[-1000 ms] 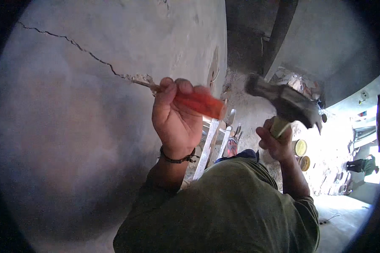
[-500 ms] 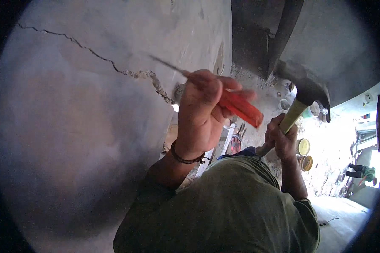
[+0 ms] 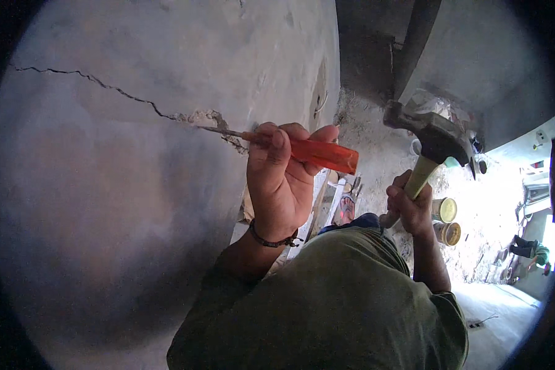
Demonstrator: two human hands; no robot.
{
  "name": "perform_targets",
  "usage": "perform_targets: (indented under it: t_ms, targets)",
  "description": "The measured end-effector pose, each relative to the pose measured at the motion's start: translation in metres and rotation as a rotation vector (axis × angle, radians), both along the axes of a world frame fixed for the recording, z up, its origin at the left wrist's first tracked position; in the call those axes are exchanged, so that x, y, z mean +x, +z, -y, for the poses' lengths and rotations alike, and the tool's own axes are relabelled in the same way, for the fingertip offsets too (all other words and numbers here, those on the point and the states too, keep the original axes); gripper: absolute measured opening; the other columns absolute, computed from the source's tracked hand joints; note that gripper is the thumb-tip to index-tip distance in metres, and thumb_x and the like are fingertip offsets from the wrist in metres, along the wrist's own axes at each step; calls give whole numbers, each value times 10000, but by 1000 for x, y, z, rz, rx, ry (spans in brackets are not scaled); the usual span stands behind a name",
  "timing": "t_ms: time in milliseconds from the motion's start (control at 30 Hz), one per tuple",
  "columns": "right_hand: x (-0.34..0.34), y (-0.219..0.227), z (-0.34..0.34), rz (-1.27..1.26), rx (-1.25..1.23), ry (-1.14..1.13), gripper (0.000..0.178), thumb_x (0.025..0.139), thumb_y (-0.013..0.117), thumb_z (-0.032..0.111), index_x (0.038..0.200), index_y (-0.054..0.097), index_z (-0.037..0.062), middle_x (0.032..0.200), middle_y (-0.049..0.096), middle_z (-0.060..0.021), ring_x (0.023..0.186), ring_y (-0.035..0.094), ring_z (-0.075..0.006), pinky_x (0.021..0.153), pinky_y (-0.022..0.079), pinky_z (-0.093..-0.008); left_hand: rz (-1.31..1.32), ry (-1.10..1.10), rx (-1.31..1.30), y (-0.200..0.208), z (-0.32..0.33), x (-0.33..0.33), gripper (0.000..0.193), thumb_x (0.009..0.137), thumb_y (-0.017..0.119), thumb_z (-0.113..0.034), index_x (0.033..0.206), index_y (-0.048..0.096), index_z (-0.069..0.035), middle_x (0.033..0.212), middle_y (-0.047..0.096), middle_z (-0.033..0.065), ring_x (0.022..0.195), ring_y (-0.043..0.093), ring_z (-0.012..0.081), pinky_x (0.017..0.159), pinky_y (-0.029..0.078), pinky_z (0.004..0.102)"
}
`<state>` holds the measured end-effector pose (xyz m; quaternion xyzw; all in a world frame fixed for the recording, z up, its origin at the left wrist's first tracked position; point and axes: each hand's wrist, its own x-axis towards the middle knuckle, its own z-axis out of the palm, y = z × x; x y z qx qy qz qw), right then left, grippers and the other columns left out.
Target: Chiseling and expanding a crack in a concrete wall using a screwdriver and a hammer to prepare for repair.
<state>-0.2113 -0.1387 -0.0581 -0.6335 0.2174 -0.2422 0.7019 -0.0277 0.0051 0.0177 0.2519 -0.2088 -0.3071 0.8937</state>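
Observation:
My left hand [image 3: 282, 185] is closed on a screwdriver [image 3: 327, 154] with an orange-red handle. Its thin metal shaft points left, and the tip lies over the wall crack [image 3: 126, 94] where the plaster is chipped wider. Whether the tip touches the wall I cannot tell. In my right hand [image 3: 413, 206] is a claw hammer [image 3: 436, 134], gripped by its yellow-green handle. The dark hammer head is raised to the right of the screwdriver, apart from it, with the claw toward the right.
The grey plastered wall [image 3: 105, 197] fills the left side. Yellowish buckets [image 3: 444, 209] stand on the floor at the right. Below my left wrist is a light-coloured beam [image 3: 328, 206], with my foot [image 3: 347, 208] beside it. Another person [image 3: 530, 250] is at the far right.
The screwdriver has swung flatter, its tip moving down onto the chipped part of the crack. My left fingers have closed around the handle. The hammer has shifted slightly, still raised.

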Motion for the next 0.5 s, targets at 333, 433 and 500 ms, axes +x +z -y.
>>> perform_targets:
  t_ms: [333, 433, 500]
  targets:
    - [-3, 5, -19, 548, -180, -19, 244, 861, 615, 237, 776, 458, 71, 599, 490, -68, 484, 479, -127, 430, 385, -266, -20, -54, -99, 17, -6, -3, 194, 949, 464, -238, 1000, 456, -52, 971, 580, 109, 1001, 608, 328, 847, 539, 471]
    - [-7, 10, -7, 132, -715, 220, 213, 857, 612, 221, 757, 510, 65, 617, 502, -52, 528, 513, -163, 461, 408, -291, -3, -13, -43, 21, -8, -7, 188, 948, 466, -247, 992, 466, -64, 959, 588, 95, 990, 615, 315, 837, 543, 467]
    - [3, -1, -14, 55, -882, 128, 152, 822, 641, 177, 760, 570, 57, 632, 521, -33, 572, 533, -181, 506, 419, -307, -19, -11, -21, 12, -7, 1, 183, 954, 450, -256, 998, 511, -90, 965, 598, 75, 993, 611, 298, 806, 533, 494]
